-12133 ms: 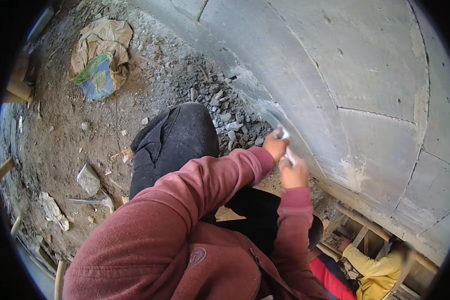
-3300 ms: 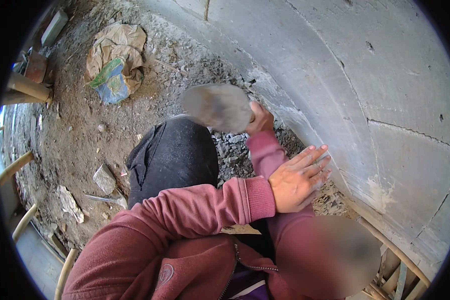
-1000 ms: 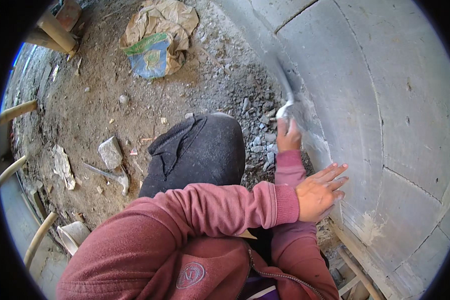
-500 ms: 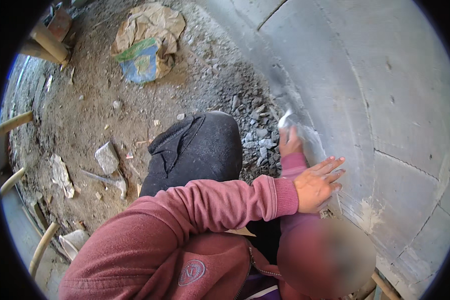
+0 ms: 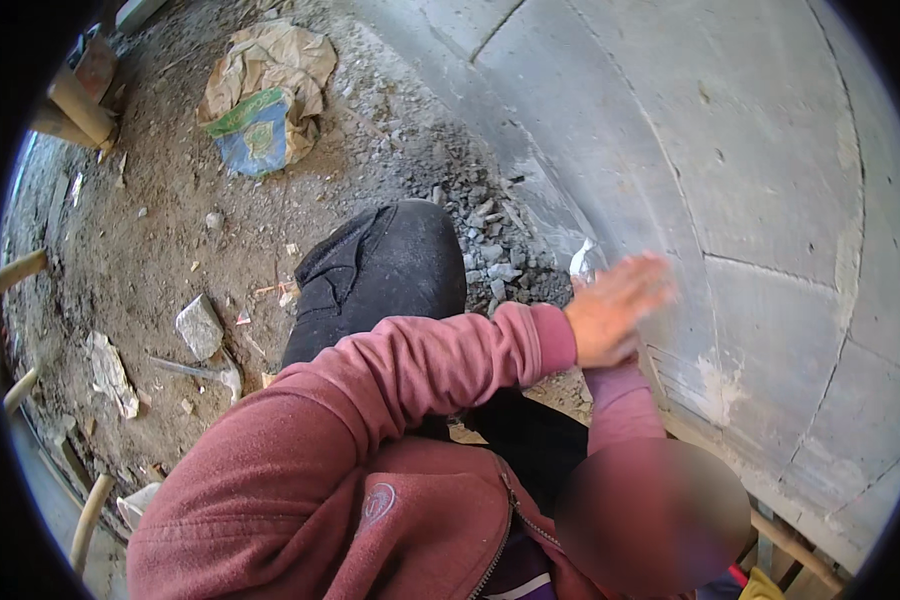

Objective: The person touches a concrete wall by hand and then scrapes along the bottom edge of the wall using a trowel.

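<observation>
Your left hand (image 5: 610,305), open and blurred, lies flat against the grey concrete block wall (image 5: 730,160) right of centre, holding nothing; your right hand, probably beneath it, is hidden, and its grip cannot be told.

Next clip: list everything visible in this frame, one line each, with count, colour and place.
Block wall: one, grey, right side, mortar joints visible.
Rubble pile: one, dark grey stones, at the wall's foot.
Crumpled sack: one, brown paper with a blue-green panel, upper left on the dirt floor.
Stone chunk: one, pale grey, left of the knee.
Paper scrap: one, whitish, far left.
Wooden poles: several, tan, along the left rim.
White object: one, small, at the wall behind the hands; kind unclear.
Left hand: blurred, flat near the wall.
Right hand: hidden behind the left; only its maroon sleeve shows.
</observation>
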